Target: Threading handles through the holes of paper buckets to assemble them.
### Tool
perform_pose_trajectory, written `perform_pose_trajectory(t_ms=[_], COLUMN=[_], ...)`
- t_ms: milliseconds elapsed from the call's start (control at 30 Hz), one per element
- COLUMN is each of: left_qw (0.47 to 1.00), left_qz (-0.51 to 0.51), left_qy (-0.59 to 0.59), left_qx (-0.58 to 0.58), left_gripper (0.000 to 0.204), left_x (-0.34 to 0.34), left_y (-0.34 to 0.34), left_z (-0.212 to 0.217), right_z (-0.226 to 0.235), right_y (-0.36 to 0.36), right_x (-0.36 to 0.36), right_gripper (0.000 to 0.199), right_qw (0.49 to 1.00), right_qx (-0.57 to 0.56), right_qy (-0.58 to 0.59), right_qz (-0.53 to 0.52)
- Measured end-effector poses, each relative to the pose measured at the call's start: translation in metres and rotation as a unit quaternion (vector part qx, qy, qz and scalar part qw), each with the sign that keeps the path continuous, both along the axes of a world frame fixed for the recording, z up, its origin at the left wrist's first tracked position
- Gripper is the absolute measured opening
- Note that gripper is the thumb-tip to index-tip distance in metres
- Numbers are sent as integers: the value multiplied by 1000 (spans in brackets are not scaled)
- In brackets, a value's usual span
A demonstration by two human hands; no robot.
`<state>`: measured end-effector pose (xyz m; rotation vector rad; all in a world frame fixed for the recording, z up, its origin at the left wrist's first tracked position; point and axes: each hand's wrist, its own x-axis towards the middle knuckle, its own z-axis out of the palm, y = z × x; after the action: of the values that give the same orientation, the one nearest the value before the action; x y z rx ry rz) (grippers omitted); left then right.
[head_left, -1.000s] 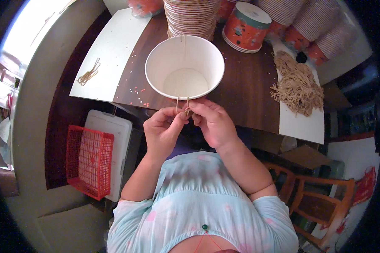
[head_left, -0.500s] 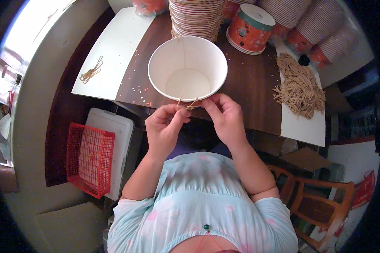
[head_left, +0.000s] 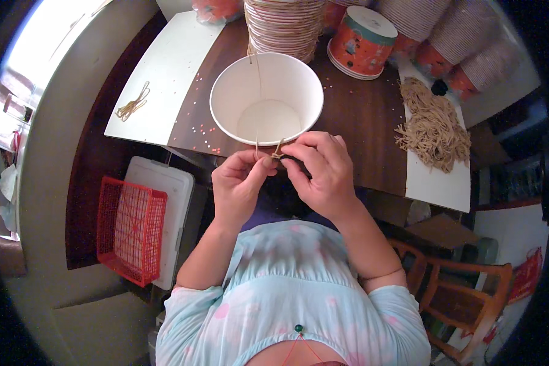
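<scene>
A large white paper bucket (head_left: 266, 116) stands at the table's near edge, its wide mouth tipped toward me and its inside bare except for a cord end hanging over the far rim. Just below the near rim, my left hand (head_left: 238, 183) pinches a tan twisted paper cord (head_left: 276, 155) between thumb and forefinger. A small knot or loop shows in the cord, with a loose end sticking up. My right hand (head_left: 323, 171) has its thumb and forefinger at that knot, the other fingers curled above. The bucket's near outer side is mostly hidden.
Behind the bucket rises a tall stack of corded buckets (head_left: 285, 27); beside it stands an upturned orange printed bucket (head_left: 363, 43). A heap of tan cords (head_left: 433, 125) lies right, a few cords (head_left: 133, 104) left. Below left is a red basket (head_left: 131, 232); right, a wooden chair (head_left: 463, 299).
My right hand has moved from the bucket's rim to the knot, its fingers lifting and curling. The bucket has shifted slightly left. My left hand keeps its pinch.
</scene>
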<state>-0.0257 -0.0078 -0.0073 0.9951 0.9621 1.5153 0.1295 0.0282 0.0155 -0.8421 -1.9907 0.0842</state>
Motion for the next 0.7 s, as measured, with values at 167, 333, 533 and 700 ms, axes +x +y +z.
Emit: perform_pose_trajectory(t_ms=[167,333,533,700], left_qw=[1000,1000,998,996], left_qz=[-8,-12,-20,-25], left_qy=[3,-20,-54,-80], left_qx=[13,10,18,15], left_gripper=[11,11,9,7], left_x=[1,2,1,3], left_y=[1,2,5,4], left_z=[-1,0,-4,-1], right_z=[-10,-12,-10,-8], right_y=[3,3,2,1], right_x=[0,1,2,4], right_gripper=[17,19,19,19], right_qw=[1000,999,997,997], right_qx=[25,39,53,52], right_qy=[-10,-31,-53,-51], right_qz=[9,7,-2,-18])
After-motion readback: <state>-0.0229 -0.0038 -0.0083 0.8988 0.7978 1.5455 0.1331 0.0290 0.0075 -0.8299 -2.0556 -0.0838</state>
